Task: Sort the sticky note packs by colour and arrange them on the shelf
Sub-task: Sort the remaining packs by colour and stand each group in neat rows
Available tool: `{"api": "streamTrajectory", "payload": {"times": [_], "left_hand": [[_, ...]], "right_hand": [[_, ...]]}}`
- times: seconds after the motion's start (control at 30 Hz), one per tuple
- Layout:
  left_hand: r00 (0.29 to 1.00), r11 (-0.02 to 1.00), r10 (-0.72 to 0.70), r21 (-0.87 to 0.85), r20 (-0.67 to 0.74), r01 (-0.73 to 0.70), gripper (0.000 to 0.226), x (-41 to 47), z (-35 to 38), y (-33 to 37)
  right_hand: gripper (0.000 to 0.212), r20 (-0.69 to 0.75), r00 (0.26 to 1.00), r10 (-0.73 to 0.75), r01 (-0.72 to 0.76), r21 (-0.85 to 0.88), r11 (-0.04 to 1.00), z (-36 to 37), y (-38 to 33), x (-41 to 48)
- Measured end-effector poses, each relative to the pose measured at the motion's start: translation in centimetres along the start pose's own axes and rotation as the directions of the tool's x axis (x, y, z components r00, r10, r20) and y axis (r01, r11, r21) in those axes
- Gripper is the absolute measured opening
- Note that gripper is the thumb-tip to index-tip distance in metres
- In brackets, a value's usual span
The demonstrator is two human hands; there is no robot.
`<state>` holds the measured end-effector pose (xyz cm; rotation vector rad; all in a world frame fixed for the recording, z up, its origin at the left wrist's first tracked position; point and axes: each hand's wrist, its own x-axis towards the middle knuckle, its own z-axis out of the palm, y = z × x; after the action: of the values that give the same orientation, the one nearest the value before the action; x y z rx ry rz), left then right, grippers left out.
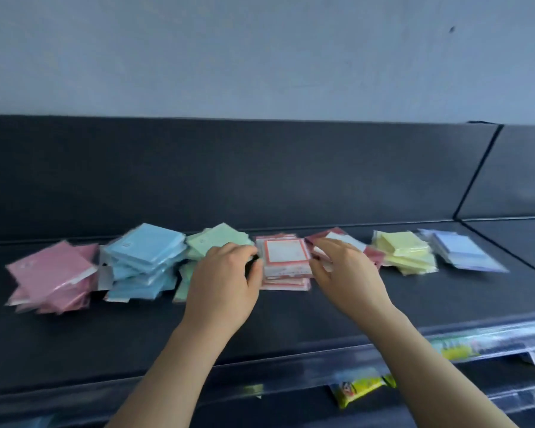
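I see the shelf (291, 319) as a long dark board, with a high back panel (260, 174) behind it and a clear strip (476, 341) along its front edge. My two forearms lie across the wide band of board between that edge and the piles. Seven piles stand in one row near the back: pink pile (51, 273), blue pile (142, 261), green pile (220, 239), framed pile (286, 264), dark red pile (337, 234), yellow pile (405, 251) and lilac pile (467, 251). The left hand (223, 279) curls its fingers round the left edge of the framed pile, in the middle of the row, and covers part of the green pile. The right hand (343, 270) is at the right edge of the same pile, in front of the dark red pile. It is blurred, so I cannot tell if it pinches or only presses. The neighbour piles sit just beside on both sides. Past the lilac pile the board runs to a joint (477, 171). Under the front edge some yellow-green packets (357, 389) lie on a lower level.
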<state>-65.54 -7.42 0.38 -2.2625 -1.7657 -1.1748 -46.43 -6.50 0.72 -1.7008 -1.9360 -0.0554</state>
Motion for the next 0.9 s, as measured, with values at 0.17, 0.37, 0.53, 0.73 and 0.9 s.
{"api": "streamTrajectory", "payload": {"times": [0.17,0.37,0.53,0.73,0.9], "left_hand": [[0.999,0.999,0.028,-0.029,0.024,-0.027,0.018,0.0,4.7,7.6],[0.997,0.996,0.048,-0.077,0.057,-0.044,0.02,0.0,10.9,16.0],[0.992,0.992,0.082,-0.108,0.101,-0.071,0.022,0.6,15.4,21.4],[0.981,0.989,0.126,-0.098,0.147,-0.112,0.029,3.6,20.5,26.2],[0.967,0.987,0.148,-0.089,0.207,-0.132,0.026,7.0,25.5,29.6]], "right_hand": [[0.027,-0.002,0.999,0.041,-0.041,-0.018,0.999,-3.9,7.7,-1.5],[0.026,0.003,0.994,0.11,-0.11,-0.078,0.991,-7.8,17.5,-3.6],[0.033,0.01,0.984,0.177,-0.176,-0.081,0.981,-10.1,24.3,-4.5],[0.032,-0.004,0.965,0.264,-0.263,-0.07,0.962,-11.5,30.9,-3.2],[0.035,-0.023,0.953,0.301,-0.302,-0.101,0.948,-12.5,35.9,-1.2]]}}
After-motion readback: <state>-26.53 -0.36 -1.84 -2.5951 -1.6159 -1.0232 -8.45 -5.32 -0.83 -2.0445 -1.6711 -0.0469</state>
